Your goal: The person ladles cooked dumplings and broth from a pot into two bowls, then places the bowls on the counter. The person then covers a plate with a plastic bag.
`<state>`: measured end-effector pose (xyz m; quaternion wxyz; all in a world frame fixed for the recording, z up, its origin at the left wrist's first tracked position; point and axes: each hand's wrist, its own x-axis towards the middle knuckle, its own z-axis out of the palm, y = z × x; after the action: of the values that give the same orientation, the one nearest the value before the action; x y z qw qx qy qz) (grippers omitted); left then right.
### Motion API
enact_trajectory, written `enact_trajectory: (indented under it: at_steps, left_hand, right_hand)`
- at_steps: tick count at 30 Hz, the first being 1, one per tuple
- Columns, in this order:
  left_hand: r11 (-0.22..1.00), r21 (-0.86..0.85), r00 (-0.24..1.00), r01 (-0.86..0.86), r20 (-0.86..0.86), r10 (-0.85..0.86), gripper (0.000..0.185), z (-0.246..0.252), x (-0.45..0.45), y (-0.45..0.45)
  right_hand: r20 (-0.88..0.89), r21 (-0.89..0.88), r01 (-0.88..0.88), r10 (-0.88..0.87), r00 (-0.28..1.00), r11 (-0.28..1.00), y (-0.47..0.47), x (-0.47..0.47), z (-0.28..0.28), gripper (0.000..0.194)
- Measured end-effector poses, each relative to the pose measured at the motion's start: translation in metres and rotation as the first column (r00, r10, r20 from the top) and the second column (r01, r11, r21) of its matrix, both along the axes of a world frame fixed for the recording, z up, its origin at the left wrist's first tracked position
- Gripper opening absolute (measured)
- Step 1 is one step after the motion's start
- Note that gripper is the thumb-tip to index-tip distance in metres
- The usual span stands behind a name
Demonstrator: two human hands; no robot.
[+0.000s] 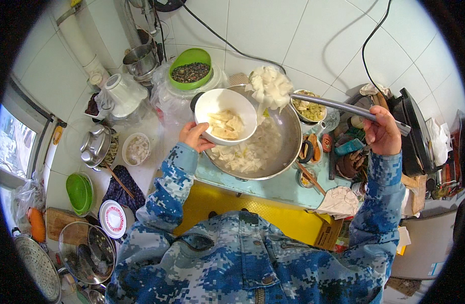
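My left hand [194, 137] grips the near-left rim of a white bowl [206, 102], thumb on top. The bowl holds pale, flat cooked pieces [225, 124] and is held over the left side of a wide metal wok [293, 131]. In my right hand [383, 131] is the long metal handle of a ladle [333, 103]. Its head hangs above the wok's far rim, hidden under a heap of white, folded dough-like pieces [271, 87]. More such pieces [244, 159] lie in liquid in the wok, partly veiled by steam.
A bowl of chopped vegetables [310, 108] stands right of the wok. A green basin of dark grains [190, 70] is behind it. Leftward are a bowl of white pieces [136, 149] and a steel pot lid [95, 146]. A black appliance [411, 133] stands beyond my right hand.
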<state>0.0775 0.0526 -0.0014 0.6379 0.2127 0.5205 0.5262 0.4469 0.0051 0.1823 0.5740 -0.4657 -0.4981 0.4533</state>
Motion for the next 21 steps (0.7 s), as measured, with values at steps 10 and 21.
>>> enact_trajectory:
  at_steps: [10,21]
  left_hand:
    - [0.996,-0.012,0.991,0.089,0.102,-0.088,0.052,0.003,0.029,-0.002]
    - [0.992,0.008,0.979,0.129,0.161,-0.129,0.047,0.005,0.024,-0.006]
  right_hand:
    - [0.15,-0.035,-0.016,0.021,0.988,0.999,-0.018,-0.041,-0.028,0.02]
    - [0.896,0.387,-0.629,-0.114,0.429,0.674,-0.054,-0.068,-0.039,0.023]
